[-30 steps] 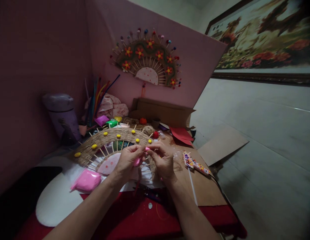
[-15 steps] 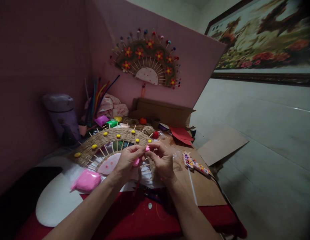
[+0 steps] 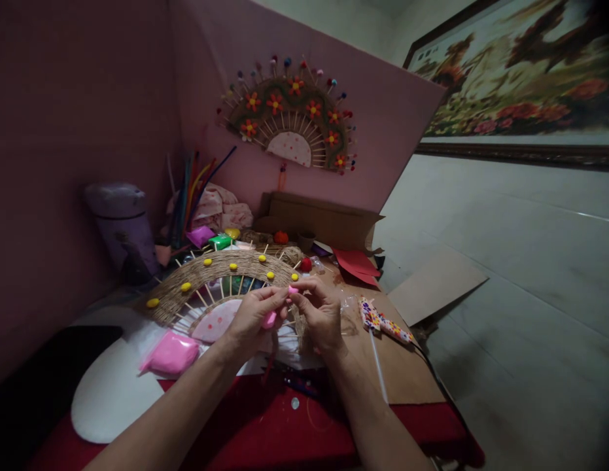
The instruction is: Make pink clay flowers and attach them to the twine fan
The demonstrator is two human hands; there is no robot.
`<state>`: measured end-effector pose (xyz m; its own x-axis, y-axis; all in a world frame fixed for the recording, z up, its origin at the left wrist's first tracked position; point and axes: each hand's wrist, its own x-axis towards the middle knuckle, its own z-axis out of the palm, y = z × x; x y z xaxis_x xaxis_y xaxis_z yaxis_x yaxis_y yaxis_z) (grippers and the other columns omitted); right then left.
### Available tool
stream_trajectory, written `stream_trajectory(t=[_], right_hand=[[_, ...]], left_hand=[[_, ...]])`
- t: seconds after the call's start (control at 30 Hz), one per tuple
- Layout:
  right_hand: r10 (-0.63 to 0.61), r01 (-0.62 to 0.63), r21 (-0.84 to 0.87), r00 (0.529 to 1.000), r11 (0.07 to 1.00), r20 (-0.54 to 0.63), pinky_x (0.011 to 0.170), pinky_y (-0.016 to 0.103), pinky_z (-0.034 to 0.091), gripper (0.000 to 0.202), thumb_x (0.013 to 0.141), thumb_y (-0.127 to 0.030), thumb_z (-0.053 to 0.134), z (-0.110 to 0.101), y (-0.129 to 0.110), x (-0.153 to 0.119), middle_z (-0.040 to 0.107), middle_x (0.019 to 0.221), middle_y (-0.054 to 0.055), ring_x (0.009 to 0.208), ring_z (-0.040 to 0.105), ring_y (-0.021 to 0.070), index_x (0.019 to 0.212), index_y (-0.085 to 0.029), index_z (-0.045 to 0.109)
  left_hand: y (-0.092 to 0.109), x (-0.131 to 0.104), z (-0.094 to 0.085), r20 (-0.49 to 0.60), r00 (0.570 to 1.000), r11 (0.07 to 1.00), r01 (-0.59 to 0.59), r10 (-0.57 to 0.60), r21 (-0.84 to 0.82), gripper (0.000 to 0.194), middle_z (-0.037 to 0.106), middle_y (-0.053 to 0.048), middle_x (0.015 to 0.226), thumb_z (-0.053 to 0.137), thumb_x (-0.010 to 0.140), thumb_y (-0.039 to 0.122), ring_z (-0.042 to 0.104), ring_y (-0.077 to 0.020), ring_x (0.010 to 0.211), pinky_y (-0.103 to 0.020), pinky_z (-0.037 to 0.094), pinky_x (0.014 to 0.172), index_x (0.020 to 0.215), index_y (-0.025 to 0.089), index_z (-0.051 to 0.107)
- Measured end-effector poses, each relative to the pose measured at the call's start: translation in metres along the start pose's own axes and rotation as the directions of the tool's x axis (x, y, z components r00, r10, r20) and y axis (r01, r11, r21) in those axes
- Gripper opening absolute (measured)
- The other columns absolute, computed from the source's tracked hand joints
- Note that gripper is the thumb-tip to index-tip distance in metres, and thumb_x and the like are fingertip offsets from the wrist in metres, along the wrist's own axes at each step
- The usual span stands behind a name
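My left hand (image 3: 252, 320) is closed, with a lump of pink modelling clay (image 3: 269, 320) tucked under its curled fingers. A small pink clay piece (image 3: 293, 290) is pinched between the fingertips of both hands. My right hand (image 3: 322, 317) is closed too, its thumb and forefinger on that small piece. Behind the hands lies a fan-shaped piece (image 3: 248, 260) of twine and wooden sticks, dotted with flat yellow clay rounds (image 3: 233, 266). The hands cover part of its right side. A bag of pink clay (image 3: 173, 353) rests left of my left forearm.
A patterned glue gun (image 3: 387, 324) lies on the cardboard (image 3: 407, 379) at right. Red paper (image 3: 356, 265), a twine ball (image 3: 292, 255) and clay packets (image 3: 201, 235) are at the back. A finished flowered fan (image 3: 289, 147) hangs on the pink panel. Scissors (image 3: 301, 384) lie below my hands.
The fingertips have shifted slightly around the small pink clay piece. Both hands stay in nearly the same place; the view has moved very slightly.
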<state>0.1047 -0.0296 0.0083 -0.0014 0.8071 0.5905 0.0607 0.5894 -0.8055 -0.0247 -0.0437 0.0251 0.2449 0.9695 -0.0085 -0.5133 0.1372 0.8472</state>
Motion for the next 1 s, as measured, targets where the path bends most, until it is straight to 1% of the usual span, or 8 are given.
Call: stream_trajectory(t=[0.1, 0.2, 0.3, 0.43, 0.57, 0.73, 0.9, 1.0], right_hand=[[-0.016, 0.015, -0.058, 0.999, 0.998, -0.029, 0.063, 0.025, 0.046, 0.009, 0.080, -0.026, 0.064, -0.001, -0.003, 0.000, 0.061, 0.083, 0.001, 0.072, 0.057, 0.0132, 0.087, -0.020, 0.064], [-0.103, 0.099, -0.209, 0.995, 0.973, -0.008, 0.068, 0.027, 0.046, 0.008, 0.083, -0.022, 0.059, -0.002, -0.007, -0.003, 0.062, 0.086, 0.002, 0.076, 0.058, 0.0143, 0.090, -0.020, 0.062], [-0.180, 0.191, -0.336, 0.982, 0.922, 0.065, 0.070, 0.029, 0.047, 0.013, 0.084, -0.020, 0.057, -0.003, -0.008, -0.006, 0.061, 0.091, 0.004, 0.081, 0.058, 0.0158, 0.097, -0.021, 0.060], [-0.229, 0.260, -0.424, 0.966, 0.867, 0.125, 0.069, 0.030, 0.047, 0.021, 0.083, -0.016, 0.055, -0.003, -0.007, -0.008, 0.061, 0.092, 0.004, 0.082, 0.057, 0.0172, 0.103, -0.022, 0.057], [-0.261, 0.297, -0.430, 0.955, 0.853, 0.143, 0.070, 0.031, 0.046, 0.020, 0.083, -0.014, 0.053, -0.004, -0.008, -0.007, 0.060, 0.091, 0.004, 0.083, 0.057, 0.0178, 0.101, -0.022, 0.057], [-0.215, 0.246, -0.355, 0.969, 0.902, 0.125, 0.067, 0.029, 0.047, 0.015, 0.084, -0.018, 0.057, -0.004, -0.010, -0.006, 0.057, 0.093, 0.005, 0.081, 0.056, 0.0163, 0.098, -0.022, 0.060], [-0.234, 0.254, -0.317, 0.967, 0.914, 0.100, 0.068, 0.028, 0.047, 0.012, 0.085, -0.017, 0.057, -0.003, -0.011, -0.005, 0.057, 0.092, 0.004, 0.083, 0.056, 0.0156, 0.094, -0.022, 0.063], [-0.258, 0.275, -0.296, 0.961, 0.915, 0.096, 0.070, 0.029, 0.047, 0.012, 0.085, -0.015, 0.057, -0.003, -0.012, -0.005, 0.058, 0.090, 0.003, 0.083, 0.056, 0.0156, 0.092, -0.022, 0.063]], left_hand=[[-0.001, 0.002, 0.000, -0.083, 0.995, 0.998, -0.060, 0.063, 0.031, 0.034, 0.055, 0.002, 0.052, 0.080, 0.057, 0.040, 0.043, -0.0042, 0.045, -0.016, 0.026, 0.042, 0.068, 0.011, 0.065], [-0.002, 0.004, 0.000, -0.142, 0.980, 0.989, -0.131, 0.139, 0.066, 0.033, 0.056, 0.002, 0.054, 0.081, 0.056, 0.038, 0.045, -0.0046, 0.048, -0.016, 0.031, 0.045, 0.066, 0.012, 0.064], [-0.003, 0.003, 0.001, -0.127, 0.978, 0.983, -0.153, 0.165, 0.104, 0.033, 0.057, 0.002, 0.055, 0.080, 0.057, 0.038, 0.045, -0.0049, 0.048, -0.017, 0.033, 0.047, 0.065, 0.012, 0.063], [-0.003, 0.002, 0.002, -0.086, 0.977, 0.974, -0.182, 0.195, 0.137, 0.032, 0.062, -0.001, 0.060, 0.080, 0.057, 0.037, 0.051, -0.0079, 0.053, -0.020, 0.039, 0.052, 0.067, 0.012, 0.065], [-0.004, 0.003, 0.000, -0.074, 0.977, 0.970, -0.188, 0.201, 0.152, 0.030, 0.062, -0.001, 0.059, 0.081, 0.056, 0.035, 0.050, -0.0078, 0.053, -0.020, 0.037, 0.051, 0.067, 0.011, 0.067], [-0.005, 0.004, -0.006, -0.063, 0.992, 0.992, -0.108, 0.113, 0.068, 0.031, 0.053, 0.002, 0.050, 0.077, 0.061, 0.039, 0.041, -0.0040, 0.045, -0.017, 0.028, 0.044, 0.062, 0.011, 0.064], [-0.004, 0.003, -0.007, -0.060, 0.995, 0.997, -0.082, 0.083, 0.013, 0.034, 0.052, 0.002, 0.049, 0.076, 0.064, 0.042, 0.039, -0.0036, 0.043, -0.016, 0.024, 0.042, 0.062, 0.012, 0.060], [-0.003, 0.003, -0.007, -0.036, 0.997, 0.998, -0.063, 0.063, 0.011, 0.034, 0.052, 0.001, 0.049, 0.078, 0.061, 0.038, 0.038, -0.0029, 0.042, -0.016, 0.022, 0.041, 0.059, 0.012, 0.058]])
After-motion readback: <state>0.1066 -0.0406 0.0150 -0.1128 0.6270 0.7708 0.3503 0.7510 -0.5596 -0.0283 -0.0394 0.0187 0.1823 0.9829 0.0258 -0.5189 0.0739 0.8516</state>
